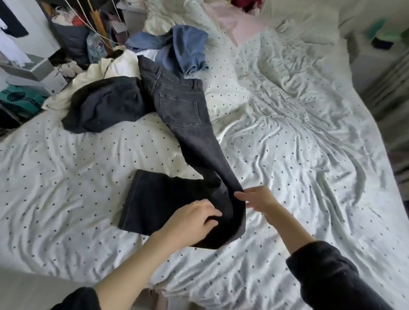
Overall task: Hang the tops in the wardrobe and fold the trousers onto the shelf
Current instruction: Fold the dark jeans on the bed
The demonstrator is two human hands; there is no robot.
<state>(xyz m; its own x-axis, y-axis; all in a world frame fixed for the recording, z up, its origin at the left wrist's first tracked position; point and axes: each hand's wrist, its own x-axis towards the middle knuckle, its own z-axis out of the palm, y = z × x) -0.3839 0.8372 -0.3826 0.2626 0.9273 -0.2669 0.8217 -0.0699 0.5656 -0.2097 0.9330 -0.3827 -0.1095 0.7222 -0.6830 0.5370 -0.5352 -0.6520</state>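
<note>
Dark jeans (184,121) lying across dotted bed sheet (293,135), legs bent back. Left hand (191,221) gripping the fold; right hand (257,199) open, fingertips touching it.

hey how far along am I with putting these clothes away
Early on. Nothing visible looks finished: no folded trousers are in view. In hand: the dark jeans lie across the bed, lower legs doubled back; your left hand grips the fold, your right hand touches its edge with straight fingers. Left: the blue jeans, a dark garment and a cream garment still piled near the bed's far left.
</note>
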